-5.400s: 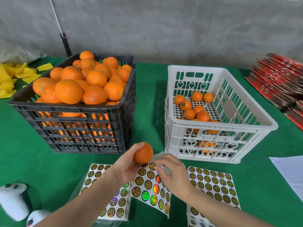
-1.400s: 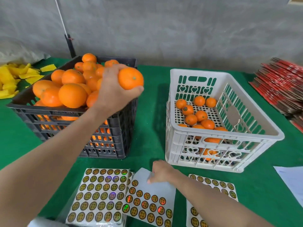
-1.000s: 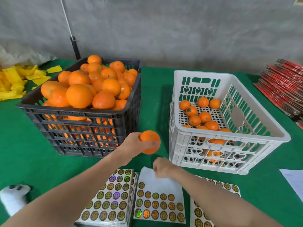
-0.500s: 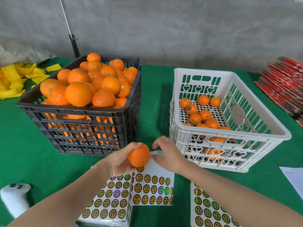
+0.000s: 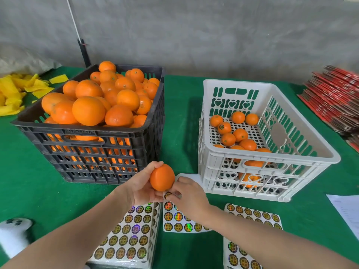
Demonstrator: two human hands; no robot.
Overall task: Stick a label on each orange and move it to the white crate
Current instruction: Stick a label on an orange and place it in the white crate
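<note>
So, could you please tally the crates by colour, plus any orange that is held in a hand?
Black crate: 1
White crate: 1
Orange held in the left hand: 1
Total: 3

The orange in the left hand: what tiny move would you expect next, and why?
Probably the right hand presses its label onto the orange. The left hand holds that orange just above the label sheet, the right fingertips seem to pinch a round label right under it, and no label shows on its visible skin.
</note>
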